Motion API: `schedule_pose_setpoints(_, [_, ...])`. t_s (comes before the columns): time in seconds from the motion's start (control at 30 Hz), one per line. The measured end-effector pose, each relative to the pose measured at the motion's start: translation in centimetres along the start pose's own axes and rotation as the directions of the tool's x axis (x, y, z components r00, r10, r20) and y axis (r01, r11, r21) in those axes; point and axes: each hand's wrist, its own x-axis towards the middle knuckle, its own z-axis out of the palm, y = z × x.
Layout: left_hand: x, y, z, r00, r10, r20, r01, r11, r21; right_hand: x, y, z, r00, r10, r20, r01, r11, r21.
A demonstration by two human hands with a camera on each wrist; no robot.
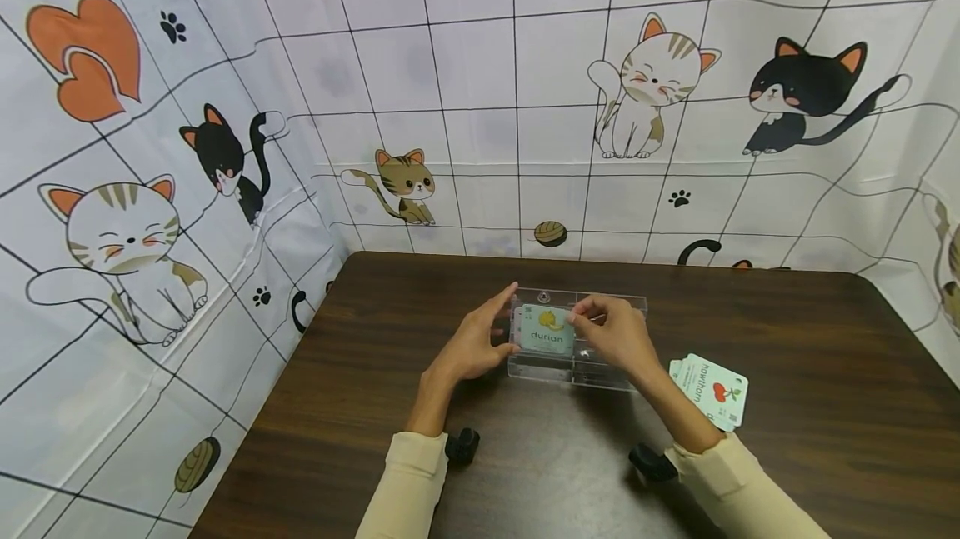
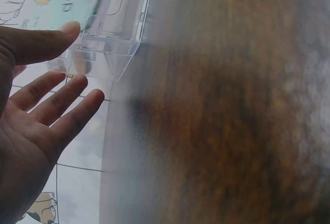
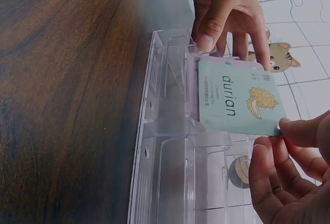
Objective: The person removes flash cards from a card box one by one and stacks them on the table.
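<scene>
A clear plastic box (image 1: 540,368) with compartments stands on the table. My right hand (image 1: 615,332) pinches a pale green "durian" flashcard (image 3: 216,95) by its corner, thumb on top and fingers beneath. The card lies over the left compartment, above a pinkish card (image 3: 193,92) whose edge shows. At the box's left end is my left hand (image 1: 474,343), fingers and thumb extended; its thumb (image 2: 51,44) is at the box edge beside the cards. Whether that thumb presses the box is hard to tell.
To the right, partly behind my right forearm, lies a loose pile of cards (image 1: 723,393) with "hawthorn" on top. The box's right compartment (image 3: 172,183) shows dividers inside. A cat-printed white cloth (image 1: 480,131) hangs behind the brown table (image 1: 810,339).
</scene>
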Motion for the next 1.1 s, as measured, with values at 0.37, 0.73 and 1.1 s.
schedule_pose_setpoints(0.37, [0.0,-0.1,0.0,1.000,-0.009,-0.005,0.009,1.000,-0.009,0.1,0.0,-0.7,0.998,0.045,0.046,-0.048,0.995,0.090])
schedule_pose_setpoints(0.73, [0.0,-0.1,0.0,1.000,0.001,-0.016,-0.001,1.000,-0.003,0.0,-0.1,-1.6,0.993,0.092,0.074,-0.103,0.981,0.164])
schedule_pose_setpoints(1.1, [0.1,-0.1,0.1,1.000,-0.008,-0.012,0.008,1.000,-0.005,-0.1,0.1,-2.5,0.992,0.099,0.080,-0.115,0.967,0.230])
